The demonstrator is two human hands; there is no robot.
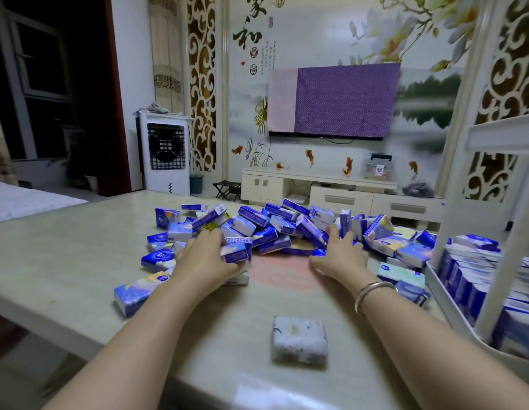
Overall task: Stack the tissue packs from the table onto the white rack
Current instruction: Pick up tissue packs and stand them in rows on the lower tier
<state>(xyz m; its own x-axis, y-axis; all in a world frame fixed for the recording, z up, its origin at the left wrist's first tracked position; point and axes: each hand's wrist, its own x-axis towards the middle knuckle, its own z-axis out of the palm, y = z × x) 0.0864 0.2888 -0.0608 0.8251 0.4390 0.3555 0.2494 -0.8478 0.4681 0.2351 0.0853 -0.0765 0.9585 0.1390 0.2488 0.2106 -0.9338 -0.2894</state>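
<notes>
A heap of several blue and white tissue packs (275, 229) covers the middle of the table (65, 255). My left hand (204, 255) grips one blue pack (235, 251) at the heap's near left edge. My right hand (338, 253) lies with fingers spread against the packs at the heap's near right side, holding nothing that I can see. The white rack (452, 303) stands at the right, its lower shelf filled with upright rows of packs (476, 279). One pale grey pack (300, 340) lies alone near the table's front edge.
The rack's white posts (506, 261) and upper shelf (500, 137) rise at the right, close to my right arm. Loose packs (139, 294) lie at the heap's left. A white TV cabinet (316, 187) and a white air cooler (165, 152) stand beyond the table.
</notes>
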